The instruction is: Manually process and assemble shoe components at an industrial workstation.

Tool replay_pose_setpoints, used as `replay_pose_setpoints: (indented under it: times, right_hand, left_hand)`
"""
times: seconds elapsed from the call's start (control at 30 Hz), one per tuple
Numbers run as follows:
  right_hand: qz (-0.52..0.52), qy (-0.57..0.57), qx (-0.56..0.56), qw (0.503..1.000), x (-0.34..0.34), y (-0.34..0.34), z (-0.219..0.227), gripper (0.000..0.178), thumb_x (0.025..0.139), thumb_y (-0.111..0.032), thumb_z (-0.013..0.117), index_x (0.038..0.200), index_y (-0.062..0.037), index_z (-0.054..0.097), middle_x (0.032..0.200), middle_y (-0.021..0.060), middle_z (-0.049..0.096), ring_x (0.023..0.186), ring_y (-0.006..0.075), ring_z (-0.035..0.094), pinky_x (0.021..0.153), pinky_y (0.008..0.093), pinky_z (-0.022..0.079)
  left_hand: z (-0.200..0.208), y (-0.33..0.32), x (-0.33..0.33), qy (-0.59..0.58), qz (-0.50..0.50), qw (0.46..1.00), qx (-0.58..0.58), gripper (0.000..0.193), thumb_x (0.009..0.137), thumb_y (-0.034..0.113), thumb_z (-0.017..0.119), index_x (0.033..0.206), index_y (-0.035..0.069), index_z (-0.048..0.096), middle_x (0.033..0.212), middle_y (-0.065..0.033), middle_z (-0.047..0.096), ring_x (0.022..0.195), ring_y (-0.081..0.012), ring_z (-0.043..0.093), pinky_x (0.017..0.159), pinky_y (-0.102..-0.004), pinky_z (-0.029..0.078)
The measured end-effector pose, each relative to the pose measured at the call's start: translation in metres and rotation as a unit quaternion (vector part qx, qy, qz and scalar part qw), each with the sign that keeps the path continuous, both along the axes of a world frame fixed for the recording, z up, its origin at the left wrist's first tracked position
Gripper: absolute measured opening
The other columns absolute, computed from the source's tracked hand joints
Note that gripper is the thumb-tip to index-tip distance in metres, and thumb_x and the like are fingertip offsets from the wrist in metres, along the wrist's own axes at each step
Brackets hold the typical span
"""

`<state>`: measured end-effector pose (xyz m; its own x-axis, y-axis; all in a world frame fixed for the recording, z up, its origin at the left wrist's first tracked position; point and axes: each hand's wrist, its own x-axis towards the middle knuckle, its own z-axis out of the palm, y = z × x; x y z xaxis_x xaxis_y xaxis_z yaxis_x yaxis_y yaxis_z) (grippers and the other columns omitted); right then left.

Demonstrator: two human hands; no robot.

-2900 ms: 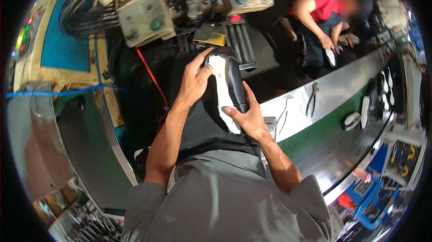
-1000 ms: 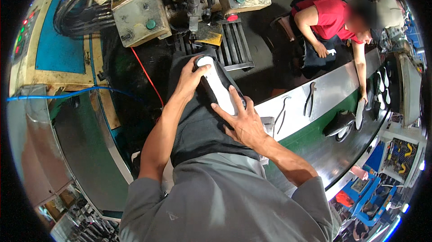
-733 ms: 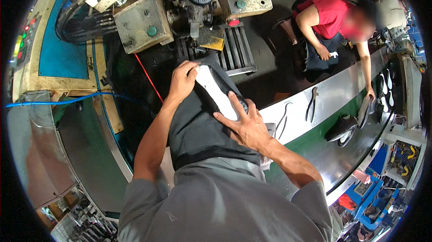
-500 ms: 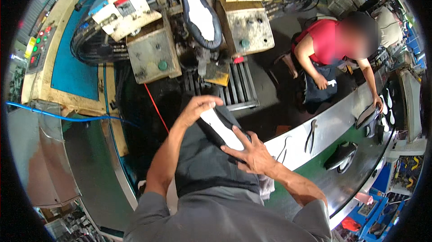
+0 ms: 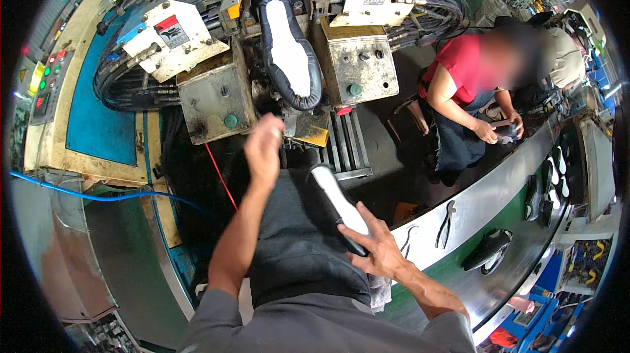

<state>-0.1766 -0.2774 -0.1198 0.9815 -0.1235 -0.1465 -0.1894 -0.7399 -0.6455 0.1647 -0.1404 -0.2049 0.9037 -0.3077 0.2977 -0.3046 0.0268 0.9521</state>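
The bare right hand (image 5: pixel 380 248) grips the near end of a long black shoe upper with a white sole-shaped face turned upward (image 5: pixel 338 197), which lies slantwise over the dark cloth covering the person's lap (image 5: pixel 282 248). Its thumb lies across one side of that end and its fingers are spread apart along the other, pinching the piece between them. The bare left hand (image 5: pixel 264 156) is raised in front of the lap, apart from that piece and holding nothing visible; its fingers appear bunched close, but motion blur keeps me from telling exactly how they stand. It is near the lower corner of a grimy beige metal control box with a green button (image 5: pixel 213 100). A second black shoe upper with a white sole-shaped face (image 5: pixel 289 51) sits in the machine, between that box and another worn beige metal control box (image 5: pixel 359 67). To the right, dark-handled metal pincers (image 5: pixel 446 225) lie on a shiny steel ledge (image 5: pixel 482 186), and beyond it a dark shoe with white parts (image 5: pixel 489 251) rests on a green conveyor belt (image 5: pixel 453 281). A co-worker in a red top (image 5: pixel 459 71) sits past the ledge, both hands on a small dark piece (image 5: pixel 507 131).
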Motion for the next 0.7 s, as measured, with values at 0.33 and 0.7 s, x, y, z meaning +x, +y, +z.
replay_pose_setpoints:
  times: [0.33,0.7]
  right_hand:
    - [-0.082,-0.158,-0.193,0.965,0.103,-0.033,0.094,0.08,0.08,-0.025,0.089,0.155,-0.0319,0.065,0.175,0.0323,0.027,0.134,0.0525,0.055,0.108,0.0575,0.056]
    - [-0.059,-0.19,-0.262,0.944,0.322,-0.04,0.102,0.082,0.087,-0.028,0.085,0.162,-0.0399,0.054,0.178,0.0287,0.019,0.12,0.0554,0.058,0.104,0.0608,0.058]
  left_hand:
    - [0.125,-0.078,0.165,0.334,-0.177,0.916,-0.136,0.052,0.107,0.03,0.071,0.151,0.009,0.054,0.132,-0.0107,0.07,0.117,-0.0243,0.07,0.1,-0.0459,0.061]
    - [0.149,0.121,0.0,0.458,-0.27,0.791,-0.303,0.098,0.104,0.06,0.062,0.171,-0.003,0.026,0.157,-0.0344,0.052,0.134,-0.061,0.061,0.111,-0.0723,0.053]
